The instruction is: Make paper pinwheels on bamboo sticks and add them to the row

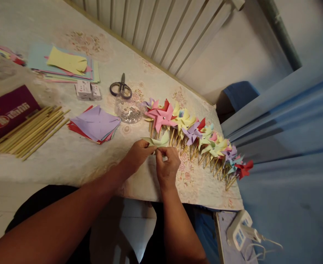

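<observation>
My left hand (136, 156) and my right hand (167, 165) meet over the table's near edge, both pinching a light green folded paper pinwheel (157, 141). Just beyond it lies a long row of finished paper pinwheels (194, 134) in pink, yellow, purple, green and red, on wooden sticks, running to the right end of the table. A small clear container of shiny pins (128, 112) sits left of that row. Whether the green pinwheel has a stick is hidden by my fingers.
A stack of cut purple and red paper squares (96, 124) lies left of my hands, with a bundle of wooden sticks (30, 132) and a maroon box (7, 110) further left. Scissors (121, 88), two small white boxes (88, 90) and coloured sheets (65, 64) lie behind. A power strip (239, 229) sits lower right.
</observation>
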### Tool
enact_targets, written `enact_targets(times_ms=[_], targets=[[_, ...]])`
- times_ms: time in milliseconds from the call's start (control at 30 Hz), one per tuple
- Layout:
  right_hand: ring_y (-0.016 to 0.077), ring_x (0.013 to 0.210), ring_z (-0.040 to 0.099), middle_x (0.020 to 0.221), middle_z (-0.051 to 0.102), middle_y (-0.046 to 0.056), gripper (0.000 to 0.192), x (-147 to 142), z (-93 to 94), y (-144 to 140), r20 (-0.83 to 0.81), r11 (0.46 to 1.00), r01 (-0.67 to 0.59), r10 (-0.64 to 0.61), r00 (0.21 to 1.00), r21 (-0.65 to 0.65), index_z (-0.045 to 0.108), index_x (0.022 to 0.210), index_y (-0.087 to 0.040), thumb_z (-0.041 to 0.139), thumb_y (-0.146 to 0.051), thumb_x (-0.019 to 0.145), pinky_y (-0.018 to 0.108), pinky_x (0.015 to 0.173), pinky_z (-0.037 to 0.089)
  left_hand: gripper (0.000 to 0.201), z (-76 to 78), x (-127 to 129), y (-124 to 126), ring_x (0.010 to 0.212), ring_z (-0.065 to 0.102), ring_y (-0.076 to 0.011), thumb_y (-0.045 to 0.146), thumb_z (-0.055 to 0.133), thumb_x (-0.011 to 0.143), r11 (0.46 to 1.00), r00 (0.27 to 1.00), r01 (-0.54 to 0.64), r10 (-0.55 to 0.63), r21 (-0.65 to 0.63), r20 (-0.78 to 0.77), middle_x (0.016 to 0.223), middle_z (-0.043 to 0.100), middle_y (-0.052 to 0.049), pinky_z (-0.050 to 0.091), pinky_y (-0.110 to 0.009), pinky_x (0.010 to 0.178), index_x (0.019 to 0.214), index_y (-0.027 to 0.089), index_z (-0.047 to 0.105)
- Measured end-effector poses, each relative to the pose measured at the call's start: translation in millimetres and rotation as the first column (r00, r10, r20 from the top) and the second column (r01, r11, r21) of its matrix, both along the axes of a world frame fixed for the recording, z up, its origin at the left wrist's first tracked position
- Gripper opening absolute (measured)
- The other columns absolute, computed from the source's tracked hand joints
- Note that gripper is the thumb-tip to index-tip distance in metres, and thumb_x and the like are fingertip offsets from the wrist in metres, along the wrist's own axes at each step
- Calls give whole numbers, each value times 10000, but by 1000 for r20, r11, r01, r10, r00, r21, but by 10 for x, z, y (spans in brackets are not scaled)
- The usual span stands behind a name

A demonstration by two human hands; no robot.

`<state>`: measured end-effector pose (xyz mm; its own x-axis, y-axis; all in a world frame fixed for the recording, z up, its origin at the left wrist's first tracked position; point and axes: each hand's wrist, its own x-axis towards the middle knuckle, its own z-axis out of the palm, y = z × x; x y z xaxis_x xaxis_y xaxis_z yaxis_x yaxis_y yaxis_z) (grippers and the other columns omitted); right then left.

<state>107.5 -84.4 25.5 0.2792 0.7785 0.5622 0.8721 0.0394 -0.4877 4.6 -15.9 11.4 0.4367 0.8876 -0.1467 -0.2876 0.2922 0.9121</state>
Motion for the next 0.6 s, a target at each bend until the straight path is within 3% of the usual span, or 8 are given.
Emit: enact_targets(times_ms=[267,600], targets=[[171,749,541,719,587,9,194,20,-19,2,-12,1000,8,-8,1000,-17,601,734,-209,556,-216,923,300,730,417,221,-79,4,16,603,460,-110,345,702,664,1000,999,7,-6,25,-31,593,525,50,352,-251,606,609,172,575],[169,742,538,715,580,5,200,18,-7,5,-28,1000,3,-4,1000,-25,599,723,-208,550,-207,917,298,717,406,247,-65,1,7,596,429,-110,367,695,652,1000,999,8,-7,23,-44,586,488,51,331,-254,597,586,181,546]])
